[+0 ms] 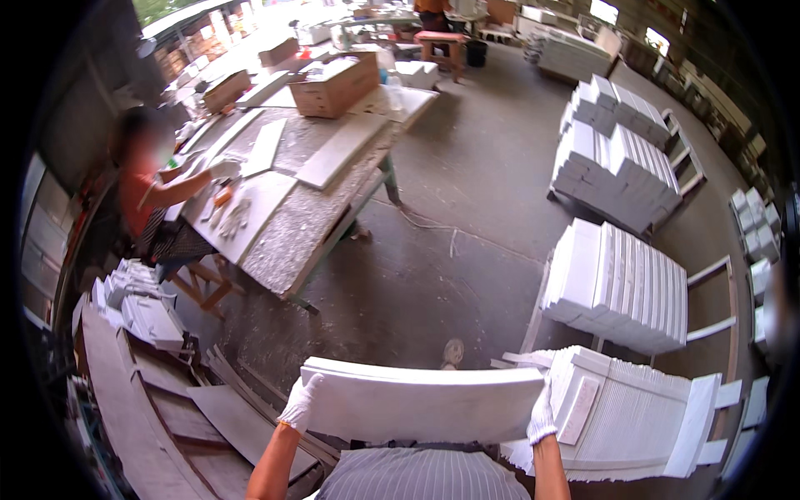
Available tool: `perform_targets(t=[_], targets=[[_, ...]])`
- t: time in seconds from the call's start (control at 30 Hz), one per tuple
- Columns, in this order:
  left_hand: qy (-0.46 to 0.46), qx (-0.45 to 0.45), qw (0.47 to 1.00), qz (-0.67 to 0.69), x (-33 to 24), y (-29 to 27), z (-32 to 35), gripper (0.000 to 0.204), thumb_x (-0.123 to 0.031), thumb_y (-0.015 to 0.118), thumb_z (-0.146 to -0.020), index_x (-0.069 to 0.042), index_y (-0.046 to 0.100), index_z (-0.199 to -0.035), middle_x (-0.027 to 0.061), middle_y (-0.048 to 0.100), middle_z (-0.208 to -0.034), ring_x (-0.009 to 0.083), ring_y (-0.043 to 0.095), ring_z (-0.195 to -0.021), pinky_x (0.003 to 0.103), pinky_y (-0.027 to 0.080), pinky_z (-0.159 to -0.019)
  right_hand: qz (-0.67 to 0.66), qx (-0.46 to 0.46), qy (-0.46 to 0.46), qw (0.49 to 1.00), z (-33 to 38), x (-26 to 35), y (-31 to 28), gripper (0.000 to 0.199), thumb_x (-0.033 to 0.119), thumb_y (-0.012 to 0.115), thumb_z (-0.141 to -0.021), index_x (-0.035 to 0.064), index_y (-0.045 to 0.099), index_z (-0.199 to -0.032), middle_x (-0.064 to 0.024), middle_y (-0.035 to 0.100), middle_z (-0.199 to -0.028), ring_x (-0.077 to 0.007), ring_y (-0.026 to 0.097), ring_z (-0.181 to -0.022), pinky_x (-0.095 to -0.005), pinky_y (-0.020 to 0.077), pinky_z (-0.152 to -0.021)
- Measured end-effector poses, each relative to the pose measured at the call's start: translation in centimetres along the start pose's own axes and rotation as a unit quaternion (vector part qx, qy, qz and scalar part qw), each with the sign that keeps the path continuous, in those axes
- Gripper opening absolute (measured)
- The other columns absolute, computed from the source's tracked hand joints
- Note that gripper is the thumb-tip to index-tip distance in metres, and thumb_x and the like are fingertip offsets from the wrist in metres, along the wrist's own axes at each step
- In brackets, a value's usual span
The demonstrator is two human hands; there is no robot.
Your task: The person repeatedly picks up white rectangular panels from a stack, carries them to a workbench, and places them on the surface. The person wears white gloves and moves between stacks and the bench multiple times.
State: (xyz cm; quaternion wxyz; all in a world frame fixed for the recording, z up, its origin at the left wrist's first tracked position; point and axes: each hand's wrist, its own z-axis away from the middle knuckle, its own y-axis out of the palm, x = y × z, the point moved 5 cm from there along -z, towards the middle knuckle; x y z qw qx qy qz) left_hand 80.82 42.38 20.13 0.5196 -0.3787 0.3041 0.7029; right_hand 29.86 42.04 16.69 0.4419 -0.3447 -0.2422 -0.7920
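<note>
A long white board [421, 404] spans the space in front of my body, held level at about waist height. Along its top edge a second layer shows, so it may be two boards stacked together. My left hand [300, 403], in a white knit glove, is closed round the left end. At the right end my gloved right hand [542, 415] grips the board too, with its fingers partly hidden behind it. Just beyond my right hand stands a row of thin white boards [625, 417] on edge, with a small pale block [578, 410] lying on top.
Left of the centre stands a worktable [333, 225] with flat boards and a wooden box [335, 85]. A co-worker [142, 183] in an orange top sits at its far left side. Pallets of white boards [617, 283] line the right. Loose planks [242, 417] lie near my left.
</note>
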Motion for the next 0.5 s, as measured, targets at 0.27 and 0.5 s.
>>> perform_targets(t=[0.27,0.5], targets=[[0.021,-0.02,0.999,-0.033,-8.9,9.6,-12.0,0.06,-0.047,0.069,-0.083,-0.004,0.053,-0.122,0.005,0.06,-0.111,0.0146,0.055,-0.101,0.033,0.045,-0.088,-0.001,0.02,-0.004,1.0,-15.5,10.1,4.5,0.079,0.069,0.033,-0.09,0.0051,0.046,-0.135,-0.006,0.05,-0.132,-0.0194,0.042,-0.122,-0.0343,0.0295,-0.106],[0.026,-0.022,0.997,-0.068,-17.1,18.7,-20.7,0.062,-0.045,0.07,-0.083,-0.005,0.051,-0.125,0.0054,0.06,-0.112,0.0151,0.053,-0.101,0.034,0.044,-0.089,-0.066,0.145,-0.1,0.982,-25.6,18.7,7.1,0.07,0.064,0.025,-0.094,0.0103,0.05,-0.132,-0.0069,0.052,-0.133,-0.0217,0.044,-0.126,-0.0344,0.0306,-0.108]])
